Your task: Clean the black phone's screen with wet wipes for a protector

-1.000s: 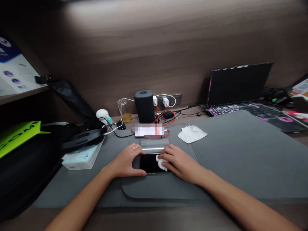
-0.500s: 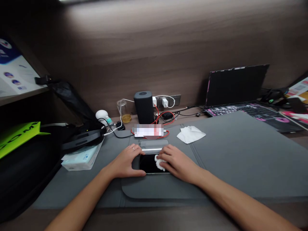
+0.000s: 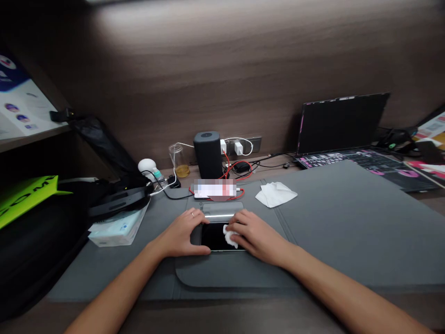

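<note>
A phone with a dark screen lies face up on the grey mat, its long side toward me. My left hand grips its left end, thumb along the near edge and fingers at the far edge. In the fingertips of my right hand is a crumpled white tissue, pressed against the screen. That hand covers the phone's right end. Just beyond the phone lies a clear phone case. A folded white tissue rests on the mat to the right.
Behind lies a second phone with a lit, blurred screen and red cable. A black speaker and glass jar stand by the wall. An open laptop is at right. A tissue pack and black bag are at left.
</note>
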Tool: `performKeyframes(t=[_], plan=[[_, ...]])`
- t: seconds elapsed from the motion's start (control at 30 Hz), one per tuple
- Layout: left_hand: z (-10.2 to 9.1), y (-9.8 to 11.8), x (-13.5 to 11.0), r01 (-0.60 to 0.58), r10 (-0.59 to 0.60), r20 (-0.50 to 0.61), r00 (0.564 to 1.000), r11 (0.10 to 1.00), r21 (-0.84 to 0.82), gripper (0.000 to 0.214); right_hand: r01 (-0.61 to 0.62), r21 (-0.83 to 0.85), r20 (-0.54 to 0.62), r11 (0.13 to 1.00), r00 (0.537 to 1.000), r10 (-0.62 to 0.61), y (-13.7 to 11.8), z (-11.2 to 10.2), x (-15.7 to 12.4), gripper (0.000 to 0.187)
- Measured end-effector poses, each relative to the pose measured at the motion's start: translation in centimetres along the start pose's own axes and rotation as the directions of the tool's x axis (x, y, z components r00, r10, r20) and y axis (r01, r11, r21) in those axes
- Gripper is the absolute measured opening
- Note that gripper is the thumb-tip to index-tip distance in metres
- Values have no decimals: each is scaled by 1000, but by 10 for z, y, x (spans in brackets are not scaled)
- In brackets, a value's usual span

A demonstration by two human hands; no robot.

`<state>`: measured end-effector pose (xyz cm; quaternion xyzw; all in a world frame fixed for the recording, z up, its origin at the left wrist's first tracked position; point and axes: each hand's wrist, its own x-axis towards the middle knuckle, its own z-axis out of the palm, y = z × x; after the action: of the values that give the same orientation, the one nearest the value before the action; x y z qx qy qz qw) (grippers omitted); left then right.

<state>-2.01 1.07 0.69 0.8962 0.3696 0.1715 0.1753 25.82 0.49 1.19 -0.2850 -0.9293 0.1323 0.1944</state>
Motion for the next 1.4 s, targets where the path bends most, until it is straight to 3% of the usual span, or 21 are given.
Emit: performKeyframes(t=[0.13, 0.33, 0.53, 0.77, 0.93, 1.17, 1.33, 1.4], plan=[[0, -1, -1, -5, 5, -5, 1000, 1000, -1, 55, -44, -18, -48, 999, 998, 43, 3, 0, 0, 22], [1, 0, 0, -8, 8, -13, 1000, 1000, 2, 54, 83, 36, 38, 996, 996, -84, -4, 5, 0, 22], [0, -1, -1, 1, -1, -3, 1000, 1000, -7, 56, -55, -22, -42, 998, 998, 54, 6, -1, 0, 23], [-1, 1, 0, -8, 8, -13, 1000, 1000, 0, 55, 58, 21, 38, 998, 998, -59, -3, 2, 0, 23], [0, 0, 0, -6, 6, -2, 1000, 1000, 6, 56, -54, -32, -45, 998, 998, 52, 3, -1, 0, 24], [0, -1, 0, -4, 4, -1, 1000, 1000, 5, 56, 80, 18, 69, 997, 994, -81, -8, 4, 3, 23], [0, 0, -1, 0, 0, 3, 1000, 1000, 0, 56, -39, -37, -31, 999, 999, 38, -1, 2, 4, 22], [0, 0, 0, -3, 3, 4, 1000, 1000, 0, 55, -26, -47, -37, 999, 999, 25, -3, 3, 3, 23]])
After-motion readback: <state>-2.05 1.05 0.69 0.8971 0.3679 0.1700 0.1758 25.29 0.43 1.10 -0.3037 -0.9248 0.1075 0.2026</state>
